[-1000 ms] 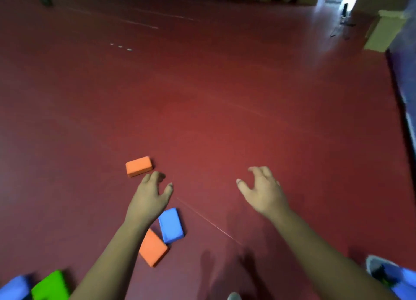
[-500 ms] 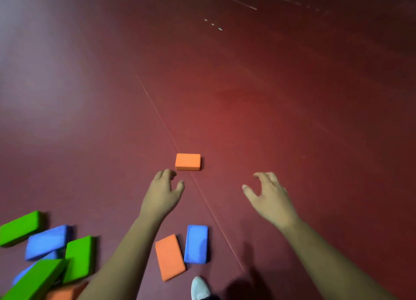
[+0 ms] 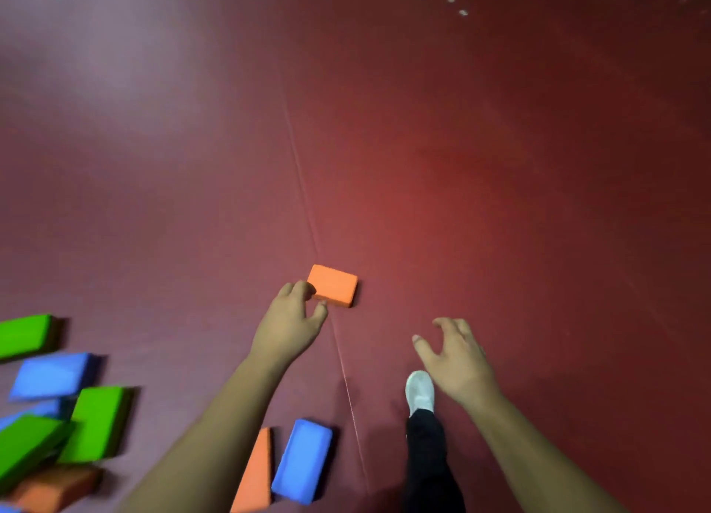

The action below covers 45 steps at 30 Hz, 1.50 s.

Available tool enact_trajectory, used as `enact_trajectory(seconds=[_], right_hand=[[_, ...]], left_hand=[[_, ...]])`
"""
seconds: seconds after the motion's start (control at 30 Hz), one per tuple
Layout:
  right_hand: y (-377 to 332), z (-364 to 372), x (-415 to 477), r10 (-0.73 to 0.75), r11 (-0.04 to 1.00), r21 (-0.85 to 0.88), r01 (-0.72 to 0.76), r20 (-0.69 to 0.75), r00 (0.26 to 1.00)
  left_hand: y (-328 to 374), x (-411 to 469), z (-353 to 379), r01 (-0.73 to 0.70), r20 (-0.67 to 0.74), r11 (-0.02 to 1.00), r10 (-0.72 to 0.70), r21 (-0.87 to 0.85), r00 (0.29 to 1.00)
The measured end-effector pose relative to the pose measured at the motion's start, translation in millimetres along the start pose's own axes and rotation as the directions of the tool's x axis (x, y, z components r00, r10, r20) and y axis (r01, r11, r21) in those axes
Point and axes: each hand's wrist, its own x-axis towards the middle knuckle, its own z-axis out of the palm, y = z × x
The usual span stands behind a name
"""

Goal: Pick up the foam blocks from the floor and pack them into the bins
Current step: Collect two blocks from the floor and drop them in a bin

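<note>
An orange foam block (image 3: 334, 285) lies flat on the dark red floor. My left hand (image 3: 292, 322) reaches toward it, its fingertips at the block's near left corner; the fingers are loosely curled and hold nothing. My right hand (image 3: 456, 353) hovers to the right with fingers spread, empty. Under my left forearm lie a blue block (image 3: 304, 459) and another orange block (image 3: 256, 474). No bin is in view.
A pile of green (image 3: 99, 422), blue (image 3: 52, 374) and orange (image 3: 54, 487) blocks sits at the lower left. My foot in a white shoe (image 3: 420, 391) steps forward below my right hand. A thin seam (image 3: 307, 205) runs across the floor.
The view has swung left and down and I have stepped forward. My left hand has closed the gap to the orange block. The block pile now shows at the lower left.
</note>
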Motion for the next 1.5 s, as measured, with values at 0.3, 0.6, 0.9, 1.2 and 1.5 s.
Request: enact_trajectory(seconds=[0.3,0.6,0.9,1.2,1.5], right_hand=[[-71,92,238,-0.410,0.841,-0.165,0.514,0.426,0.807],[-63,310,262,-0.433,0.592,-0.134,0.795,0.779,0.454],[74,583,239,-0.270,0.627,-0.114,0.770,0.896,0.352],[178,744,241,-0.043,0.788,-0.242,0.566,0.895,0.443],[162,712,191,-0.114,0.854,-0.119,0.506,0.907,0.406]], left_hand=[[-87,61,91,0.610,-0.180,0.771,-0.637,-0.184,0.750],[-201,-41,210,0.844,-0.161,0.313,-0.950,-0.435,0.269],[-399,-126,436,0.758,-0.014,-0.025,-0.999,-0.652,-0.044],[-533,-190,610,0.465,0.330,-0.426,-0.902,-0.776,-0.277],[-438,-247,553,0.274,0.297,-0.384,-0.904,-0.882,-0.309]])
